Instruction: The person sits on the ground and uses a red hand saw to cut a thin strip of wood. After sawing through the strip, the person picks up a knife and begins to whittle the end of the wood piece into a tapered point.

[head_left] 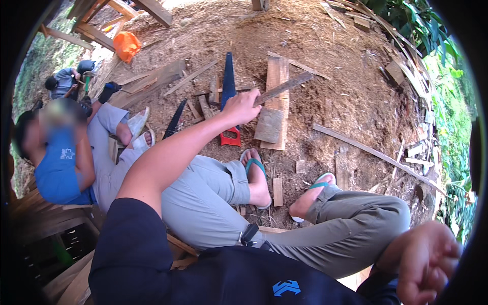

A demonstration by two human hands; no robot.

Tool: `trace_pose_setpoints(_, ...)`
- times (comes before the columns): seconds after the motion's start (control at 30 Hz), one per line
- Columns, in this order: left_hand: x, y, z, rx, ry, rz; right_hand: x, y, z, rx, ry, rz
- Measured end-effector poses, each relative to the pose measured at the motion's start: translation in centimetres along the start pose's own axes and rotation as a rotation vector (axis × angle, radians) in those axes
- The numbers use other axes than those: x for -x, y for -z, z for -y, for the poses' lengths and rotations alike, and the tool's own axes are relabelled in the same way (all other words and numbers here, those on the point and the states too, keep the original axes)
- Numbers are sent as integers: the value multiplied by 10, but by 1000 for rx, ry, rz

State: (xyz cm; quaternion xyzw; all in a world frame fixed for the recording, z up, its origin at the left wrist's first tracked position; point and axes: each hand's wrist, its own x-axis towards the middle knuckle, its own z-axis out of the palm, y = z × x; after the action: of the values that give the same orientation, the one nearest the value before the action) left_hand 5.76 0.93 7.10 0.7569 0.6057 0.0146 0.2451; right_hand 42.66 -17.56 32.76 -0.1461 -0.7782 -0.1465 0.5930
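My left hand [243, 108] reaches forward, its fingers wrapped round one end of a narrow, flat grey-brown strip [285, 87]. Whether the strip is wood or a worn blade, I cannot tell. It points away to the right, above a pale plank [278, 66] on the ground. A short grey board [269, 125] lies over the plank's near part. Just left of the plank is a handsaw [228, 84] with a dark blue blade and red handle. At the lower right, near my knee, my right hand [429, 262] has loosely bent fingers, apart, with nothing visible in them.
A co-worker in a blue shirt [63, 162] sits close on my left; another person [65, 81] is farther back. A dark saw blade [175, 119], an orange bag [126, 46], a long thin wood strip [376, 155] and several offcuts lie on the sawdust-covered ground.
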Motion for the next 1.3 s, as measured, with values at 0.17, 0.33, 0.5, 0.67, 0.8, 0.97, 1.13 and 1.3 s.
trace_pose_setpoints(0.17,1,39,-17,66,36,-94,81,-122,-24,-141,-1061,560)
trace_pose_setpoints(0.33,0,118,-63,183,-210,-389,189,-233,-28,-94,-1624,1369)
trace_pose_setpoints(0.5,43,153,-100,480,-287,-554,216,-338,1,202,-1836,1189)
trace_pose_setpoints(0.67,79,107,-95,772,-215,-682,242,-373,26,305,-1870,906)
trace_pose_setpoints(0.8,83,83,-68,938,-29,-771,251,-358,-4,216,-1528,1067)
trace_pose_setpoints(0.97,59,71,-49,942,-27,-726,257,-347,-63,139,-1272,1026)
trace_pose_setpoints(1.13,56,70,-44,1041,32,-605,234,-304,-108,284,-1081,1128)
trace_pose_setpoints(1.3,63,79,-49,1240,118,-446,111,-144,-147,542,-781,1429)
